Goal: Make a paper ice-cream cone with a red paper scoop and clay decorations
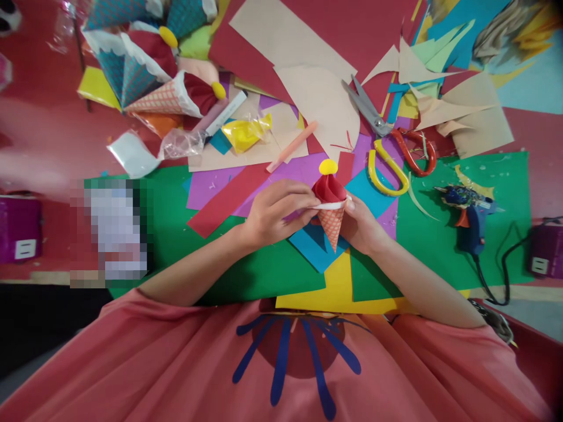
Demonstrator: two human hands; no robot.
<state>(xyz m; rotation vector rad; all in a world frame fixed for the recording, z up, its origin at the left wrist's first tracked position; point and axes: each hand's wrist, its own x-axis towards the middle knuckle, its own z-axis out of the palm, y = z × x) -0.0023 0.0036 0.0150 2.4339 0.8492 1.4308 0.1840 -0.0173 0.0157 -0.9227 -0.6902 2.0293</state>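
Note:
Between my hands, point down, is a small paper ice cream cone with an orange lattice pattern, a white rim, a folded red top and a yellow disc at its tip. My left hand pinches the white rim from the left. On the other side, my right hand grips the rim's right end, with its thumb near the edge and its other fingers partly hidden behind the cone. Pieces of blue paper lie beneath the cone.
Scissors lie open beyond my right hand. A blue glue gun with a black cord rests on green sheet at right. Finished cones pile at upper left, near a marker. Beige paper scraps cover the upper right.

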